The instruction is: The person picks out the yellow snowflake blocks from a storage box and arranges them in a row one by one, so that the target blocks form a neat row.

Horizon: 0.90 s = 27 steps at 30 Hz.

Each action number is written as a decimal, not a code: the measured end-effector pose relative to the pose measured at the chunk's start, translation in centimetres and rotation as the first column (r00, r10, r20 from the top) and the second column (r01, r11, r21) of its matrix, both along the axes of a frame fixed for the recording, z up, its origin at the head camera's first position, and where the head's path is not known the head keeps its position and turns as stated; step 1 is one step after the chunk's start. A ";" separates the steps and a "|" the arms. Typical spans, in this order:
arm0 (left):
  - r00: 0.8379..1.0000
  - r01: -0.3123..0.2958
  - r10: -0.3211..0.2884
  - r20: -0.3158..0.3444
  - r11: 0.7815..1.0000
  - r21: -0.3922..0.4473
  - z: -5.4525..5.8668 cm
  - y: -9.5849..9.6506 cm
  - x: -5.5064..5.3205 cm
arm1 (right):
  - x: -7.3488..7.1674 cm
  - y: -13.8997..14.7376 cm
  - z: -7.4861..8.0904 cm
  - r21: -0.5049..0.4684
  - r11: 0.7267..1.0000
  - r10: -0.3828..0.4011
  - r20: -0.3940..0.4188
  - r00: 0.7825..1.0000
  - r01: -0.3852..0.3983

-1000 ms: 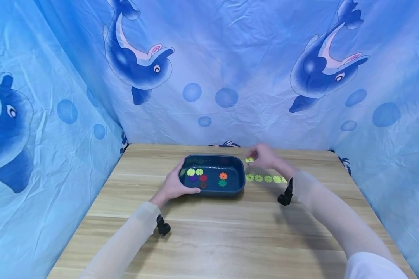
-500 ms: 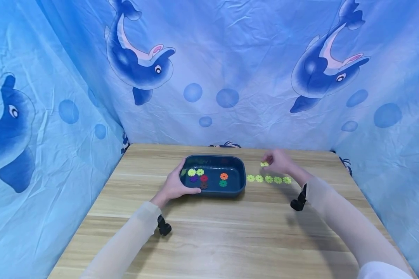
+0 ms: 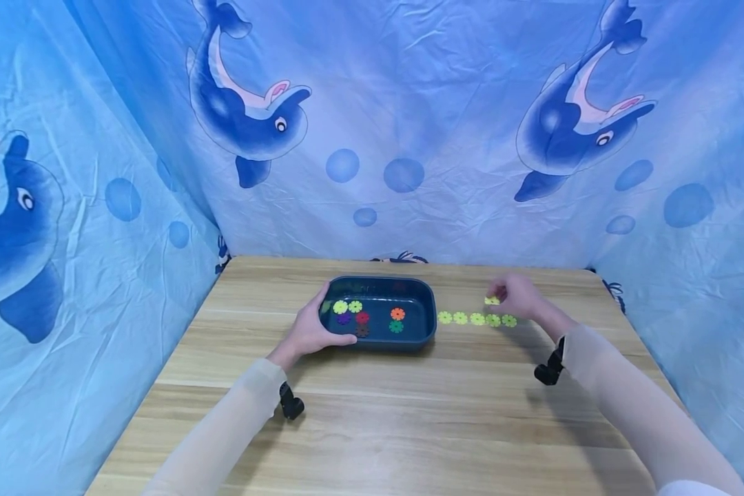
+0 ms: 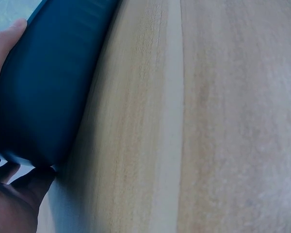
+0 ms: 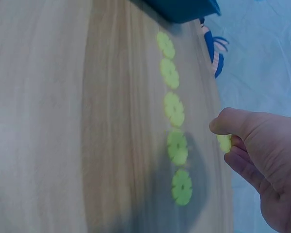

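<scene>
My left hand [image 3: 310, 329] grips the left end of a dark blue plastic bin [image 3: 435, 317], its thumb along the near rim. In the left wrist view the fingers [image 4: 39, 182] bend round the bin's corner. Inside lie several notched flower discs: two yellow-green, an orange disc [image 3: 397, 313], a green disc [image 3: 396, 326], a purple one and red and brown ones. My right hand [image 3: 517, 297] pinches a yellow-green flower disc [image 5: 224, 141] between thumb and fingers, above the table. Below it runs a row of several yellow-green discs [image 3: 477, 319], lying flat to the bin's right.
The wooden table [image 3: 372, 420] carries the bin near its far edge. A blue dolphin-print cloth [image 3: 372, 138] hangs behind and on both sides. A small black camera [image 3: 291, 405] is strapped to each wrist.
My right hand has moved right with the pinched disc, from beside the bin to behind the right part of the row, and lower. The left hand and bin have stayed put.
</scene>
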<state>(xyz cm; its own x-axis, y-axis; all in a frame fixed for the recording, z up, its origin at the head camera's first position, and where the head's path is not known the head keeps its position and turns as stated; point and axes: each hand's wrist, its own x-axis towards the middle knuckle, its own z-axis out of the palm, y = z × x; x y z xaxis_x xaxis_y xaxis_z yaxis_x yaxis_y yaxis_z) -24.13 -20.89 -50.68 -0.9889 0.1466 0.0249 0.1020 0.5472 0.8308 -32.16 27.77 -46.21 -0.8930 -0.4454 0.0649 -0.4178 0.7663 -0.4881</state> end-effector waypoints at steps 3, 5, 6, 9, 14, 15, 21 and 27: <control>1.000 0.001 -0.001 0.007 1.000 0.003 0.0 0.0 0.0 | 0.2 0.7 -0.4 0.008 1.000 0.000 -0.013 1.000 0.000; 1.000 0.001 -0.001 0.009 1.000 0.008 0.1 0.0 0.0 | 0.4 1.1 -0.7 0.012 1.000 -0.011 -0.021 1.000 0.011; 1.000 0.000 0.000 0.009 1.000 0.010 0.1 0.0 0.0 | 0.4 1.4 -0.8 0.011 1.000 -0.017 -0.023 1.000 0.017; 1.000 -0.005 0.005 0.011 1.000 0.016 0.1 0.0 0.0 | 0.5 2.1 -1.1 0.019 1.000 -0.024 -0.037 0.999 0.025; 1.000 -0.003 0.003 0.014 1.000 0.011 0.1 -0.1 0.0 | 0.7 3.2 -1.6 0.049 0.998 -0.028 -0.041 0.999 0.030; 1.000 -0.001 0.001 0.012 1.000 0.007 0.1 -0.1 0.0 | 0.8 3.4 -1.6 0.058 0.998 -0.031 -0.038 0.999 0.033; 1.000 -0.001 0.001 0.009 1.000 0.001 0.1 -0.1 0.0 | 1.0 4.2 -1.7 0.083 0.994 -0.065 -0.016 0.998 0.067; 1.000 0.001 -0.001 0.008 1.000 0.001 0.0 -0.1 0.0 | 1.2 4.7 -2.2 0.082 0.993 -0.081 0.000 0.997 0.081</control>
